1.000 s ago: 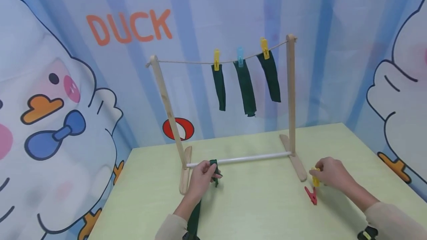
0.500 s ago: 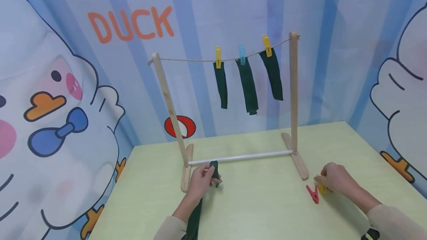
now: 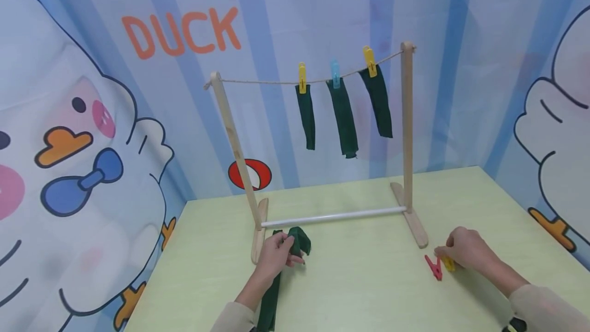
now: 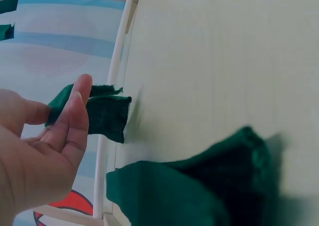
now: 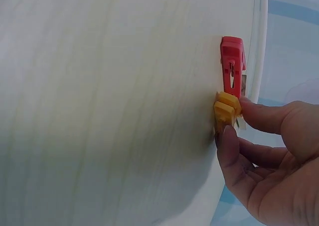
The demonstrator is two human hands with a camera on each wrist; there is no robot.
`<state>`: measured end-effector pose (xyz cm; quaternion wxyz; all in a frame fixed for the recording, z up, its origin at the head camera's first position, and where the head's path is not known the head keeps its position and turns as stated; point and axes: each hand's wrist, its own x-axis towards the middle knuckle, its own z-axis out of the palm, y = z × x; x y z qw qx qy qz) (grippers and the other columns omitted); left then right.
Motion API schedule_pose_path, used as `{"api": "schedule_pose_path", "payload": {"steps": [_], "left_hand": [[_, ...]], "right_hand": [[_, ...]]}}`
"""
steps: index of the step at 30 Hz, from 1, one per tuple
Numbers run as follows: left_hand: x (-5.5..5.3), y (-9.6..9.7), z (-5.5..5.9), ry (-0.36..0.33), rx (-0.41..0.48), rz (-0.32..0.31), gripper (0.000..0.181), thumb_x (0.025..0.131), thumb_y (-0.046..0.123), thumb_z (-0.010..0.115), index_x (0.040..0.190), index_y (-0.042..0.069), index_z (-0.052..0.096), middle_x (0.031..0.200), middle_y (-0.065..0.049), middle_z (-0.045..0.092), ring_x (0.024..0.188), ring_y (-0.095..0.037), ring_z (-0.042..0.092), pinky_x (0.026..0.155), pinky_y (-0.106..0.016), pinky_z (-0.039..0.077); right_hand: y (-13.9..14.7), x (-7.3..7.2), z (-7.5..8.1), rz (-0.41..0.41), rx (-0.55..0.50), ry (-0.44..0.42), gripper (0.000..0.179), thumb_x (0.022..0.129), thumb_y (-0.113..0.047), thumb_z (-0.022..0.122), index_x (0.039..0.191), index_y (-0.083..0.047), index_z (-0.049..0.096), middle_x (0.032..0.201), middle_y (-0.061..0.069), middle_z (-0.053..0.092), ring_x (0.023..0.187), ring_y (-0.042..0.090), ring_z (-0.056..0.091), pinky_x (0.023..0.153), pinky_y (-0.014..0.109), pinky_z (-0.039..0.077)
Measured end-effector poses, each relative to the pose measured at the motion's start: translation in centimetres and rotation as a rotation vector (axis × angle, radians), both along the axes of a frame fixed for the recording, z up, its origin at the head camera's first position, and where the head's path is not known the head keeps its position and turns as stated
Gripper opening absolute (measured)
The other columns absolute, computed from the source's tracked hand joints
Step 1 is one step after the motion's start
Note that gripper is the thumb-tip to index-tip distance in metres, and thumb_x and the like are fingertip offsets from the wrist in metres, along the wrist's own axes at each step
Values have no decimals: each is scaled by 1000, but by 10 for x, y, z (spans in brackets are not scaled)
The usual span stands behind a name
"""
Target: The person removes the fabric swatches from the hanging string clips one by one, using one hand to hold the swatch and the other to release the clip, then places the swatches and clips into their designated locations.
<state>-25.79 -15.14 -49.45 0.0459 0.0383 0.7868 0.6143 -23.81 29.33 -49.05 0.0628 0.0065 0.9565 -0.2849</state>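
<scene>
Dark green cloth strip [image 3: 300, 240] in the left hand [image 3: 274, 257], yellow plastic clothespin [image 5: 226, 109] in the right hand [image 5: 271, 161]

And there's the left hand, thumb and fingers pinching its strip near the white rod [image 3: 336, 216] of the wooden rack [image 3: 407, 127], a second green strip [image 3: 269, 301] by that forearm; over on the right side of the pale yellow-green table [image 3: 359, 281], thumb and fingers grip the clothespin just beside a red plastic clothespin [image 3: 434, 268], while three green cloth pieces [image 3: 343, 117] hang pegged on the twine [image 3: 258, 82]
</scene>
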Motion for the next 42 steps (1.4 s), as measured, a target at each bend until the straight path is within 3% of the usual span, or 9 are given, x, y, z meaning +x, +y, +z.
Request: {"api": "schedule_pose_path", "payload": {"steps": [10,18,22,26,31,42], "left_hand": [[3,-5,-3,-53,12,-5,25,106,14,46,115,-7,54,84,-16,73,64,-22,73,55,-25,52],[8,-8,-4,-127,-34,-21,29,107,24,45,103,-3,55,82,-15,74,63,-22,73,54,-25,53],[11,-9,-6,-156,-63,-42,24,107,19,44,101,-2,54,78,-16,73,62,-23,73,51,-25,52],[14,-12,-7,-178,-161,-89,17,104,14,47,95,1,54,65,-7,67,51,-17,67,46,-23,46],[19,-13,-6,-196,-304,-134,19,98,10,53,82,4,60,55,3,46,45,-8,45,44,-22,34],[31,-17,2,-213,-551,-206,33,93,15,64,60,11,60,49,7,43,44,-7,34,42,-23,26]], "right_hand": [[3,0,-3,23,-4,8,28,89,-23,75,80,3,68,63,2,56,57,15,51,54,31,43],[6,0,-4,20,-1,-1,32,89,-27,75,82,3,67,65,3,55,59,16,50,55,31,43],[6,0,-4,20,4,-3,34,90,-27,74,85,6,67,67,3,56,61,16,51,56,32,43],[7,0,-4,23,14,5,32,91,-24,72,85,7,68,66,3,55,60,16,51,56,32,43],[7,0,-2,29,20,11,32,92,-24,71,85,7,68,66,3,56,60,16,51,56,32,43],[9,1,-5,35,28,23,32,91,-24,72,84,7,68,67,3,56,61,17,51,57,32,44]]}}
